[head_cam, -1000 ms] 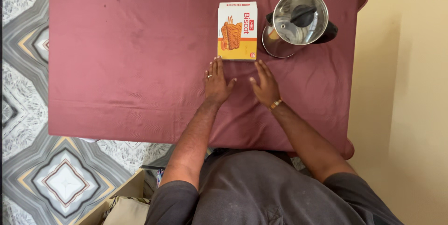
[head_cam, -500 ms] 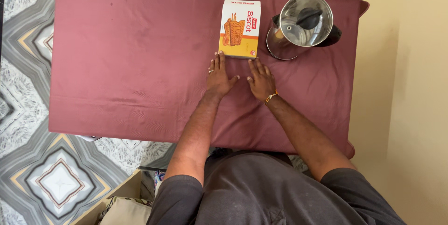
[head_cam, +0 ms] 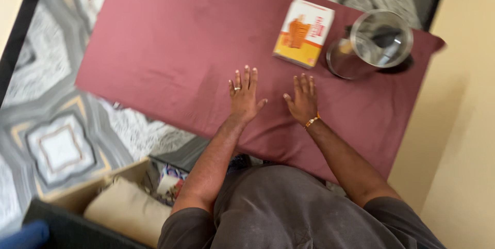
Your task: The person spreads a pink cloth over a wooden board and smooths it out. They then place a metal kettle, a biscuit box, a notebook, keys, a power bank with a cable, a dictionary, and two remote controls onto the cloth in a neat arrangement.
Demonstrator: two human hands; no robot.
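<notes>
**Both hands flat on the cloth, box untouched**

I'm looking down at the left hand (head_cam: pixel 243 97) and the right hand (head_cam: pixel 302 102), both spread wide and resting palm-down on the maroon cloth-covered table (head_cam: pixel 170 58), holding nothing. The white and orange cardboard biscuit box (head_cam: pixel 303 32) lies flat just beyond the right hand's fingertips, a clear gap between them. Further out on that side stands the shiny steel electric kettle with its glass lid and black handle (head_cam: pixel 374 45), close beside the box.

As I judge it, nothing is picked up yet: the box is sealed and lying where it is, so all the handling remains.

Compared with half a second ago, the fingertips were right at the box's near edge; now they sit back from it. The view has swung and tilted too, showing a cardboard carton (head_cam: pixel 121 202) on the patterned floor (head_cam: pixel 56 125) by the left elbow.
</notes>
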